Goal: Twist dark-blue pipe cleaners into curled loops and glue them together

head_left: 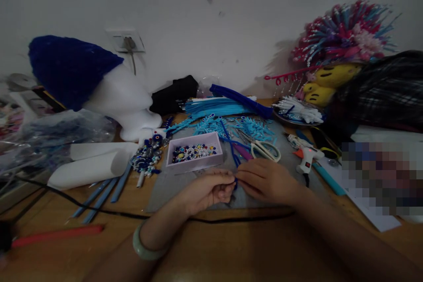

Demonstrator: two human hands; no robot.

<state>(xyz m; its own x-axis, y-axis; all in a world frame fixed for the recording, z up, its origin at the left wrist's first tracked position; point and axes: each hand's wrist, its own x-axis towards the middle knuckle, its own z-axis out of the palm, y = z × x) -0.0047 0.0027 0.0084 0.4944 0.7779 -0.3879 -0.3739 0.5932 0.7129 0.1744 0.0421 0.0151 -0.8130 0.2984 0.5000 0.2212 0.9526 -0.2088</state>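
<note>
My left hand and my right hand meet over the grey mat, fingers pinched together. Between their fingertips is a dark blue pipe cleaner, its length standing up beyond them. Just past the left hand stands a pale box of mixed beads. White-handled scissors lie beyond my right hand, with a purple-handled tool beside them. Light blue pipe-cleaner sprigs are spread behind the box. Exactly how the fingertips hold the blue strand is partly hidden.
A glue gun lies at right. At left are a bead cluster, rolled white sheet and foam head with a blue cap. A black cable crosses the front. Bundled pipe cleaners lie at the back.
</note>
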